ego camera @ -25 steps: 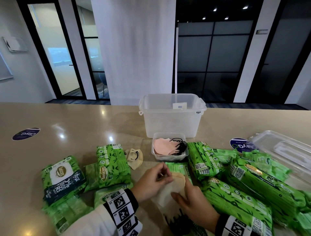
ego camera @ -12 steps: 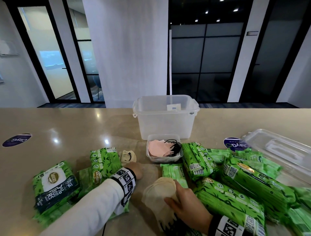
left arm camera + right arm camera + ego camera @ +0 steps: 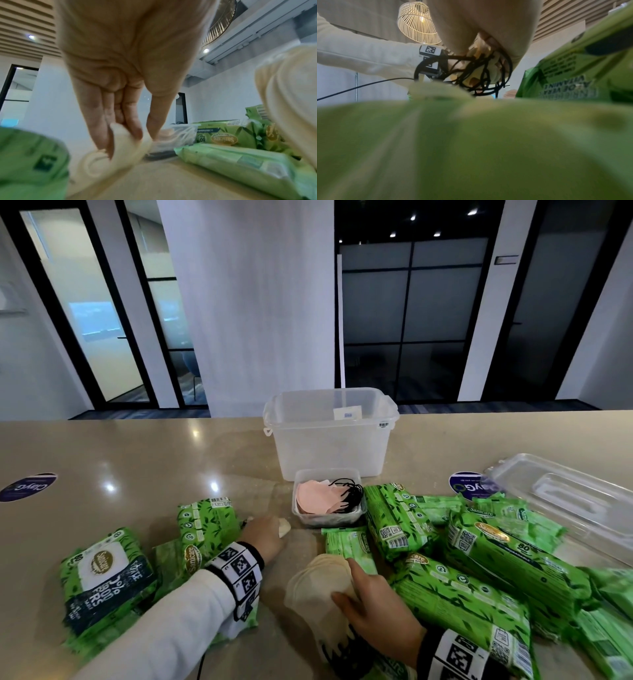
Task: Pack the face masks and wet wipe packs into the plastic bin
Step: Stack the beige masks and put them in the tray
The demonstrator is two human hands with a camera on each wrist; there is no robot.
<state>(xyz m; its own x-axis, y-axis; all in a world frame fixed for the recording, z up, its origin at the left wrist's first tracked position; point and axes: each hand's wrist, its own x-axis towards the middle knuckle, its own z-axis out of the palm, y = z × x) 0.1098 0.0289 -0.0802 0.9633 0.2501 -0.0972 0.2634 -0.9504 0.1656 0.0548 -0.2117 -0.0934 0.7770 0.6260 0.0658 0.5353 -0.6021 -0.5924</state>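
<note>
Reaching out over the tabletop (image 3: pixel 137 460), the left hand (image 3: pixel 265 534) is down on the loose cream mask (image 3: pixel 284 527) beside the upright green wipe pack (image 3: pixel 205 522). In the left wrist view its fingers (image 3: pixel 101 121) run nearly straight, close together, tips pressing into the mask (image 3: pixel 120 146), thumb on the far side, and the soft fabric curls up round them. That looks like the trouble spot: a mask this limp could fold over or slide out of a light pinch, and I cannot tell where its ear loop lies, so it may snag on that pack as it lifts.

Moving right, the small tub (image 3: pixel 327 498) holds pink masks with black loops, and behind it stands the plastic bin (image 3: pixel 330 433), open, with nothing packed in it that I can see. The right hand (image 3: pixel 373 604) grips the cream mask stack (image 3: pixel 318 583), fingers curled over its edge. The stack's long axis runs from near the person away toward the tub, rounded end pointing forward, black loops (image 3: pixel 471 73) dangling in a tangle at the near end. Those loops could catch on the wipe packs (image 3: pixel 479 559) crowding the right, and the stack may fan apart if the grip slackens. Furthest right lies the bin's lid (image 3: pixel 565 501).
</note>
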